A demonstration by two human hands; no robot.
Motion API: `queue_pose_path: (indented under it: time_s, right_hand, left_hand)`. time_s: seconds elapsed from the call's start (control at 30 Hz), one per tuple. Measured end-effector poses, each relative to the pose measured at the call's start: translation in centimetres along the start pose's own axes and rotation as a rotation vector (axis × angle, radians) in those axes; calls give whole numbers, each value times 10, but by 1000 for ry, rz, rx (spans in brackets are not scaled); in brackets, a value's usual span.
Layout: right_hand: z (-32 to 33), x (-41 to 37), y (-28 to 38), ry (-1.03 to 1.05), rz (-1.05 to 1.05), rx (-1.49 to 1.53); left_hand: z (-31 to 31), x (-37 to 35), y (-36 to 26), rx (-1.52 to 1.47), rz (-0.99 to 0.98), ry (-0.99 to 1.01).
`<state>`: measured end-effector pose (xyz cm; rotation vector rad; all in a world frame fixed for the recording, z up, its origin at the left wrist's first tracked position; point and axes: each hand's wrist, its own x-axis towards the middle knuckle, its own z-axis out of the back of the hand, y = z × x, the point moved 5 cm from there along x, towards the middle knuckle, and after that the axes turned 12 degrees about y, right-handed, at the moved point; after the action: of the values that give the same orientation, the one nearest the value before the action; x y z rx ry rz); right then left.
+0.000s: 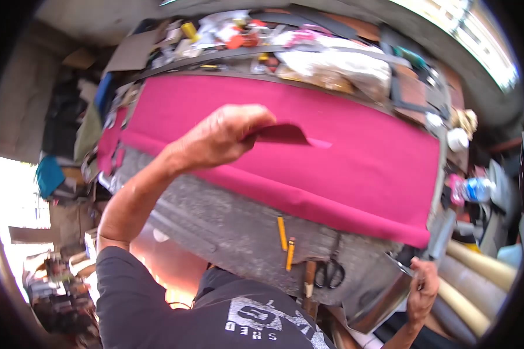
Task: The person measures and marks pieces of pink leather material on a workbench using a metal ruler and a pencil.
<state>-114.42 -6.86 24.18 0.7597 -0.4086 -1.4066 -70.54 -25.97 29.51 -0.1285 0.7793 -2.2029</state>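
Observation:
A wide pink sheet of material (pixel 355 157) lies across the grey worktable (pixel 215 221), its near edge rolled or folded. Over it, my left hand (pixel 230 134) is closed on a dark red flat piece (pixel 282 134) with a curved edge. My right hand (pixel 423 291) is at the table's lower right corner, fingers bent beside a shiny edge (pixel 396 267); what it holds, if anything, is too small to make out. Two yellow sticks (pixel 282 232) and black-handled scissors (pixel 329 273) lie on the near side of the table.
Plastic bags (pixel 343 64), scraps and small items are heaped along the far edge. A white cup (pixel 457 139) and a clear bottle (pixel 477 189) stand at the right. Long rolls (pixel 477 262) lie at the lower right. A wooden handle (pixel 310 279) is near the scissors.

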Motion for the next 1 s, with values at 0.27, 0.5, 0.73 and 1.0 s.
queue_pose_path:
  time_s: [0.27, 0.5, 0.73, 1.0]
  right_hand:
    - [-215, -2, 100, 410, -111, 197]
    - [-413, -27, 147, 457, -402, 333]
    - [-491, -22, 219, 464, -423, 288]
    - [-463, -3, 230, 325, -407, 227]
  left_hand:
    - [-4, -270, 100, 97, 301, -78]
    - [80, -442, 280, 98, 279, -190]
    - [185, -616, 358, 493, 563, -393]
    - [44, -799, 511, 750, 1350, 52]
